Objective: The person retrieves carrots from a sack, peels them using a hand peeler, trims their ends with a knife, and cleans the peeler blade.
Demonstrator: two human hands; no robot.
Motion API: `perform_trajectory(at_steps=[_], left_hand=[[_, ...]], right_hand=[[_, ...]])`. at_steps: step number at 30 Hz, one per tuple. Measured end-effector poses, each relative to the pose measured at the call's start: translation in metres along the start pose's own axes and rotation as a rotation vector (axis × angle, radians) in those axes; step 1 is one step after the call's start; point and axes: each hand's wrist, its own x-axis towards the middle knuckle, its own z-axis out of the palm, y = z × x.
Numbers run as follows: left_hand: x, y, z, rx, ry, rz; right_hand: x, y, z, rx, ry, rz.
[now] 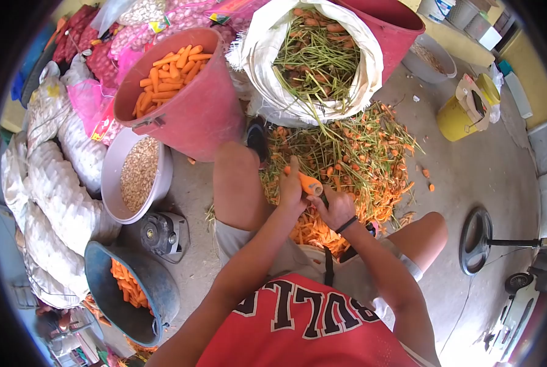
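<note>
My left hand [292, 188] is closed around a carrot [311, 185], whose thick end points toward my right hand. My right hand [337, 211] is closed just beside that end, with its thumb near the carrot. A small dark piece shows at its fingers, too little to name. Below and beyond both hands spreads a heap of carrot peelings [383, 180], mixed with cut tops and green stalks. Behind the heap stands an open white sack [371, 73] full of carrots with their stalks on.
A red bucket [194, 125] of peeled carrots stands ahead on the left. Further left are a pale basin [166, 177], a blue-grey bucket [163, 293] with carrots and stacked white sacks [62, 189]. To the right are a yellow container [457, 119] and a fan-like round base [475, 238].
</note>
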Motion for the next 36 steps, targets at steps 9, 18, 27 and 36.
perform_trajectory(at_steps=[9,18,27,36], left_hand=[[-0.001,0.004,0.008,-0.045,-0.044,-0.009],[0.008,-0.007,-0.040,0.167,-0.244,-0.341],[-0.013,0.226,0.013,-0.247,-0.456,0.478],[-0.054,0.082,0.040,0.438,-0.564,0.127]], right_hand=[[-0.021,0.005,0.003,0.194,-0.008,0.086],[0.000,0.045,-0.035,0.256,0.155,0.417],[0.015,0.058,-0.052,0.153,0.204,0.383],[0.027,0.031,-0.047,1.077,0.117,0.430]])
